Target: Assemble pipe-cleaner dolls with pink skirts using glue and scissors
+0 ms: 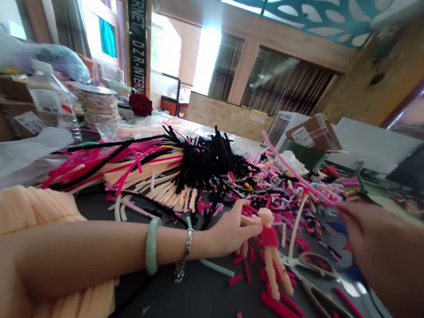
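My left hand (pixel 234 227), with a jade bangle and a silver bracelet on its arm, pinches a small doll (pixel 270 237) by its upper part. The doll is made of cream fuzzy stems with a red body, and its two legs hang down to the right. My right hand (pixel 353 229), blurred at the right, is closed on the lower end of a long pink fuzzy stem (pixel 288 167) that slants up to the left. Scissors (pixel 328 290) with grey-brown handles lie on the dark table between the doll and my right arm.
Bundles of black stems (pixel 212 159) and cream stems (pixel 148 173) lie behind my left hand. Short colourful pieces (pixel 293 195) are heaped at the right. Red cut pieces (pixel 284 307) lie near the front. A plastic bottle (pixel 51 97) stands at the left.
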The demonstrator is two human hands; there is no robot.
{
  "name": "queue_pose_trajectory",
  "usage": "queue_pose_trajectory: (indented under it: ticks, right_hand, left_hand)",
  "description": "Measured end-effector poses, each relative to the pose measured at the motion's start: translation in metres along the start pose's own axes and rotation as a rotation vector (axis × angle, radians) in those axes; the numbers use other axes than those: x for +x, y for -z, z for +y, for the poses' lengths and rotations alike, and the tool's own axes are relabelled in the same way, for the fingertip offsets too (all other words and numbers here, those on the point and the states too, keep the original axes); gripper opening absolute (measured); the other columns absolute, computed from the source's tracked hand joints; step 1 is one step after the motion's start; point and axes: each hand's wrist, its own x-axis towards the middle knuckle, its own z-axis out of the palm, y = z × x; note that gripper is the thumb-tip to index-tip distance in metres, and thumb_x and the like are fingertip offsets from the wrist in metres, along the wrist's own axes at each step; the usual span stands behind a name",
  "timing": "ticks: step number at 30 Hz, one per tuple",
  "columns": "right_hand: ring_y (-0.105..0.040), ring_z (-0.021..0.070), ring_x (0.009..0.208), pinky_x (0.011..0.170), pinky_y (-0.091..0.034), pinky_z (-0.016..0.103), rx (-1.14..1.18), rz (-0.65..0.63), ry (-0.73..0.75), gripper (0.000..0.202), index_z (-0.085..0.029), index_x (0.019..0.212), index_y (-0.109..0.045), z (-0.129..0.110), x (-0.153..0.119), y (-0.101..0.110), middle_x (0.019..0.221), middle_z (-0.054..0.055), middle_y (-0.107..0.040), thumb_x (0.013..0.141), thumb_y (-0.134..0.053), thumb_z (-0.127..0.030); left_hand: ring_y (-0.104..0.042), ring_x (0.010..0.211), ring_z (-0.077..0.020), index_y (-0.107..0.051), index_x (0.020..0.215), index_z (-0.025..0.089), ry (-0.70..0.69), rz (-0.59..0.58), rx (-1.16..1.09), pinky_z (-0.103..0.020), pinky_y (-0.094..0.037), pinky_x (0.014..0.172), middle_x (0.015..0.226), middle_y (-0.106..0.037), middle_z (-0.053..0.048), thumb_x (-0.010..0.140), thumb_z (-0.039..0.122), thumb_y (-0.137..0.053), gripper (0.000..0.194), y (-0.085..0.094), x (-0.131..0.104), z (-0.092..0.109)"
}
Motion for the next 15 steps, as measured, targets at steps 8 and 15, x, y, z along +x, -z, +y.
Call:
queue_pose_trajectory:
  ticks: [8, 15]
  right_hand:
    - [-0.074, 0.0262, 0.075, 0.058, -0.056, 0.035, 0.255, 0.082, 0.231, 0.036, -0.028, 0.104, -0.067, -0.046, -0.062, -0.015, 0.097, 0.008, -0.076, 0.091, -0.034, -0.033]
    - [-0.073, 0.0194, 0.066, 0.051, -0.051, 0.024, 0.367, -0.081, 0.274, 0.038, -0.027, 0.087, -0.072, -0.058, -0.058, -0.014, 0.085, 0.005, -0.078, 0.089, -0.034, -0.021]
  left_hand:
    - [-0.039, 0.040, -0.0016, -0.054, 0.098, 0.013, -0.091, -0.049, -0.220, -0.015, -0.030, 0.037, 0.063, -0.050, 0.007, 0.073, 0.040, -0.073, 0.041, -0.008, -0.010, 0.027]
    - [-0.028, 0.037, -0.0005, -0.055, 0.073, 0.012, -0.048, -0.124, -0.406, -0.016, -0.020, 0.039, 0.048, -0.043, 0.008, 0.078, 0.034, -0.069, 0.026, 0.000, -0.005, 0.047]
